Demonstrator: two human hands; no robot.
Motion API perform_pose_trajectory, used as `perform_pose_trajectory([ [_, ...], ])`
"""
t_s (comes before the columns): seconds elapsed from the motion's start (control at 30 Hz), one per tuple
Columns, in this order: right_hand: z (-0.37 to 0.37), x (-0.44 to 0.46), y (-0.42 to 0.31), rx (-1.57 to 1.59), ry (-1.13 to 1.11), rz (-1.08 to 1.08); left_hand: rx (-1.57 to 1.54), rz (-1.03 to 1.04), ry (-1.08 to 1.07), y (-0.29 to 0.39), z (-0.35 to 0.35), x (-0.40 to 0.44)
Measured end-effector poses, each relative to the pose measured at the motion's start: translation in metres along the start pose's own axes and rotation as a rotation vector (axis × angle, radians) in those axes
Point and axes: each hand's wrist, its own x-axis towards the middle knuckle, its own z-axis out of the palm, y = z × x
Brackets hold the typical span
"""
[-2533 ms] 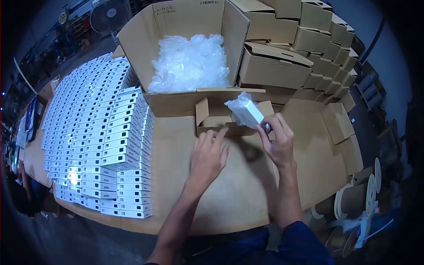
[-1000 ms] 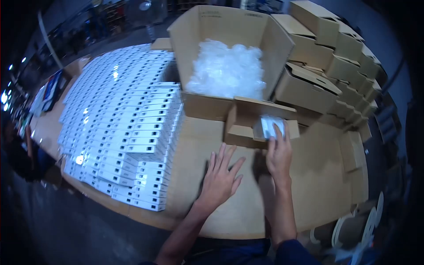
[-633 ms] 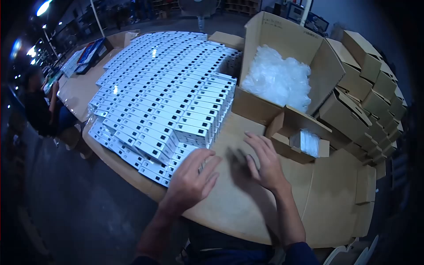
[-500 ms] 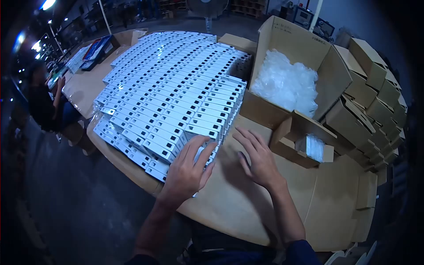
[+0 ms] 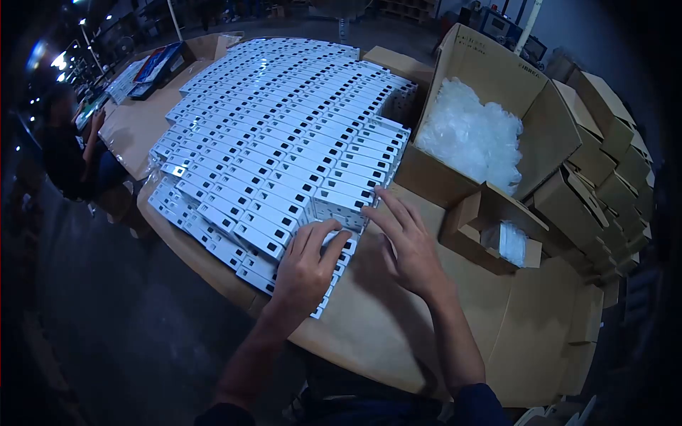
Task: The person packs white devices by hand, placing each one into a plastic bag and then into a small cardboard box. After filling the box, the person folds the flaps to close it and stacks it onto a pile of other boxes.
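Note:
Many white boxes (image 5: 249, 160) with dark square windows lie in tight, layered rows on a cardboard-covered table (image 5: 369, 334). At the near right corner of this stack is my left hand (image 5: 305, 266), its fingers bent over the lower boxes and its thumb apart; nothing shows in its grasp. My right hand (image 5: 415, 252) is open, fingertips at the right end of the rows, beside a box end (image 5: 341, 213). Whether those fingertips press on the box or only hover beside it, I cannot tell.
A large carton (image 5: 550, 135) of clear plastic bags (image 5: 472, 135) stands right of the stack. In front of it, a small open carton (image 5: 472, 238) holds a clear-wrapped bundle (image 5: 508, 241). Brown cartons (image 5: 604, 163) pile up far right. Another person (image 5: 74, 149) sits at left.
My right hand has moved slightly up to the right end of the stack. My left hand has shifted little. The view has tilted, so the stack appears higher and further right.

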Motion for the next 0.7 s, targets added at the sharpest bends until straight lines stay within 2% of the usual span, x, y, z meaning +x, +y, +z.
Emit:
perform_pose_trajectory([
  [0.1,-0.012,-0.014,-0.009,0.099,0.095,0.052,0.022,0.039,-0.003,0.01,-0.012,-0.002],
  [0.2,-0.046,-0.045,-0.017,0.473,-0.024,0.409,-0.095,0.076,0.05,0.026,-0.015,-0.006],
  [0.33,-0.078,-0.084,-0.017,1.003,-0.198,0.472,-0.222,0.159,0.152,0.049,0.007,0.002],
  [0.37,-0.078,-0.088,-0.017,1.103,-0.182,0.468,-0.249,0.184,0.154,0.057,0.012,0.008],
  [0.43,-0.078,-0.087,-0.008,1.186,-0.095,0.55,-0.328,0.22,0.136,0.073,0.024,0.019],
  [0.5,-0.08,-0.077,-0.009,1.345,0.113,0.673,-0.437,0.184,0.073,0.092,0.028,0.038],
  [0.6,-0.081,-0.083,0.029,1.138,0.275,0.527,-0.581,0.122,-0.011,0.106,0.022,0.075],
  [0.63,-0.09,-0.082,0.028,1.23,0.334,0.535,-0.617,0.094,-0.035,0.107,0.023,0.085],
  [0.7,-0.107,-0.079,0.044,1.15,0.387,0.499,-0.648,0.076,-0.004,0.108,0.032,0.114],
])
